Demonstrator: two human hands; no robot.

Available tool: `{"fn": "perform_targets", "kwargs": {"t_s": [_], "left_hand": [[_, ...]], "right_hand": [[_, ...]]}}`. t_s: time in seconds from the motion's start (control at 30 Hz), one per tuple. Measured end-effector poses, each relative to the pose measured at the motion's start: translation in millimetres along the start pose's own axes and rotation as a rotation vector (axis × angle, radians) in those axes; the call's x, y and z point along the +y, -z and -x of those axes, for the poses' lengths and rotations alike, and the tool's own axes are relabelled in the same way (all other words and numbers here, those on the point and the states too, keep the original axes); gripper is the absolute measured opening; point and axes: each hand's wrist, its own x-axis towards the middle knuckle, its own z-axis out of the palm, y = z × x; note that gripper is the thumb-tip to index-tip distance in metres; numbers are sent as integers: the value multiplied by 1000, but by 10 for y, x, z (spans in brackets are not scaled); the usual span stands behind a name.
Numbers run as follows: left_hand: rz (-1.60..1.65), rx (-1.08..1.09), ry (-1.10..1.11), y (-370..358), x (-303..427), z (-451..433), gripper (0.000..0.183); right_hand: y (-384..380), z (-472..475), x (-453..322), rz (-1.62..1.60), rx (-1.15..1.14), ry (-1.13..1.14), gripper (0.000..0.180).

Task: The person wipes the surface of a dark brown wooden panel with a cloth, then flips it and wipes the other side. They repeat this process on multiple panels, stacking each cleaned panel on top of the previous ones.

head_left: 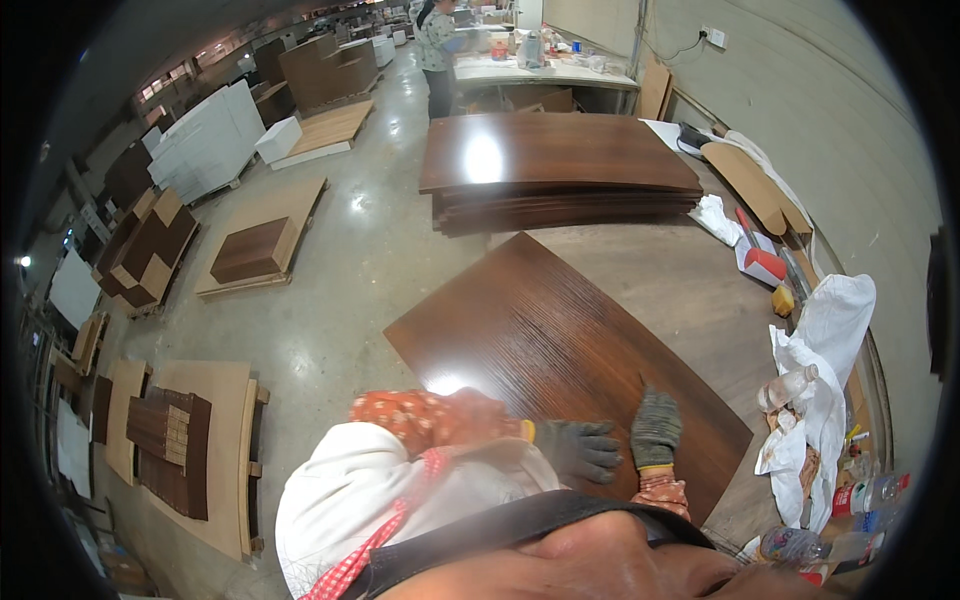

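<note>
A dark brown wood-grain panel (525, 322) lies slantwise on the worktable before me, its left corner over the table's edge. My left hand (579, 450), in a grey knit work glove with a yellow cuff, rests flat on the panel with fingers spread and holds nothing. Close by on the right is my right hand (656, 429), gloved alike, low over the same panel. Its fingers are together around a thin dark tool (642, 380); only a narrow tip shows, so its exact kind is unclear.
A stack of similar panels (555, 154) stands at the table's far end. Along the wall lie a white cloth (832, 322), a red roll-like object (765, 264) and plastic bottles (862, 495). Panels on pallets (251, 251) stand left on the floor. A person (436, 52) stands beyond.
</note>
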Motion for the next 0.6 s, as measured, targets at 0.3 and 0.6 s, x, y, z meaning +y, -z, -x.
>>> {"fn": "perform_targets", "kwargs": {"t_s": [0.3,0.6], "left_hand": [[-68,-61,1441,922,-1280,1516,33],[-293,-22,1523,587,-1075,3447,41]], "right_hand": [[-111,1379,2518,131,-106,-830,46],[475,1833,1585,123,205,-775,54]]}}
